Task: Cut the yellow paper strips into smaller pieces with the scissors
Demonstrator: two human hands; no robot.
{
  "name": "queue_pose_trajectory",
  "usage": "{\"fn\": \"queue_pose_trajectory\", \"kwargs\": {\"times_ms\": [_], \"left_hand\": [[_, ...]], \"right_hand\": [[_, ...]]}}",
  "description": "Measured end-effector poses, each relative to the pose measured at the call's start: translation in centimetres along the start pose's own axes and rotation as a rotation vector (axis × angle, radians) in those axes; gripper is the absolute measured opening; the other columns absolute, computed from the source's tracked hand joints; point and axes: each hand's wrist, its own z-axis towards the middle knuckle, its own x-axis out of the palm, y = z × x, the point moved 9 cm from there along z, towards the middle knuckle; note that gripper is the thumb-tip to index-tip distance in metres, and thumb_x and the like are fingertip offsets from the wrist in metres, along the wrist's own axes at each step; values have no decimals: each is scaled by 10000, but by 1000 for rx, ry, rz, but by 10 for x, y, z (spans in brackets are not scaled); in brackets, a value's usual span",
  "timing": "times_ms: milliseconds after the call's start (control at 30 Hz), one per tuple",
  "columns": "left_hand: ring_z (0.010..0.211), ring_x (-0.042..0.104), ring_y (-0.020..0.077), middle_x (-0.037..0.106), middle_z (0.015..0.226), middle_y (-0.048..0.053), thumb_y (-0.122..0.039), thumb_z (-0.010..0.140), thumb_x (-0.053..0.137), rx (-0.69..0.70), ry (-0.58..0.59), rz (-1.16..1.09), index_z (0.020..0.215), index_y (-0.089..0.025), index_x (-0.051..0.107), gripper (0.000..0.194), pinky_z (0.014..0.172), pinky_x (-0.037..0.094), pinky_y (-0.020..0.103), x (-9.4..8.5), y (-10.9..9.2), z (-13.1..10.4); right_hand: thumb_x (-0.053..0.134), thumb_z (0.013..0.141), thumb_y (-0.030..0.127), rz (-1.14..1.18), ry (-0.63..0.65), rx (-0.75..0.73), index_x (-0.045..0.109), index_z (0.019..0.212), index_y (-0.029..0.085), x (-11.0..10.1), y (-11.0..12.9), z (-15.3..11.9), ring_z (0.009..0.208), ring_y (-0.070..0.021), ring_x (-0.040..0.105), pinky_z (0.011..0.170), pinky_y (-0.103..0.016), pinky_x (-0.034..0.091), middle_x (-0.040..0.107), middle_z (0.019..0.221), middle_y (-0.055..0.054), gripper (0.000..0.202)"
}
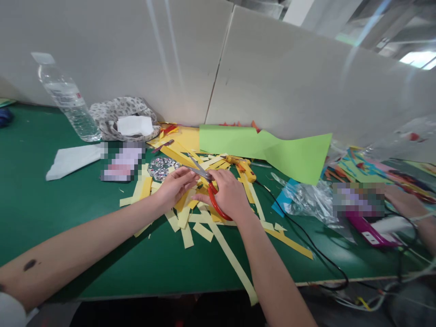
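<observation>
Over yellow strips (186,236), the right hand (229,193) grips scissors (214,200), blades (203,172) beside the left hand's (174,187) pinched fingers (185,176).

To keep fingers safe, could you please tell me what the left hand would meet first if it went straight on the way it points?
The left hand would likely meet the blades of the scissors first; depth is unclear, so they may already touch.

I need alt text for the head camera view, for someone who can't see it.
A person's right hand holds open red-handled scissors by the left hand, over yellow paper strips on a green table. Behind are a yellow glue gun and a green sheet.
</observation>
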Motion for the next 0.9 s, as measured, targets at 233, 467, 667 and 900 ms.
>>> {"fn": "queue_pose_trajectory", "kwargs": {"times_ms": [233,467,667,900], "left_hand": [[737,657,99,688,714,6,-146,669,725,4,1,-18,720,-156,635,104,727,518,188,1,-1,0],[744,659,91,697,739,8,-155,673,727,-2,18,-9,738,-155,643,105,726,514,168,1,0,1],[759,659,94,699,757,19,-147,694,707,-2,19,-1,748,-154,653,76,743,511,174,1,0,0],[751,656,99,696,752,21,-150,690,709,-8,20,4,747,-154,657,78,731,521,182,0,1,1]], "right_hand": [[537,745,593,15,-2,4,528,1052,193,1,0,0,935,-247,530,718,-332,418,597,977,-100,504],[549,741,583,46,15,9,522,1053,203,2,0,0,910,-232,530,714,-323,419,596,963,-89,492],[547,727,612,53,16,14,523,1047,208,2,0,-1,916,-238,537,706,-324,423,604,973,-87,516],[529,725,636,43,18,14,527,1019,203,3,0,0,922,-238,543,694,-314,418,608,976,-92,522]]}}
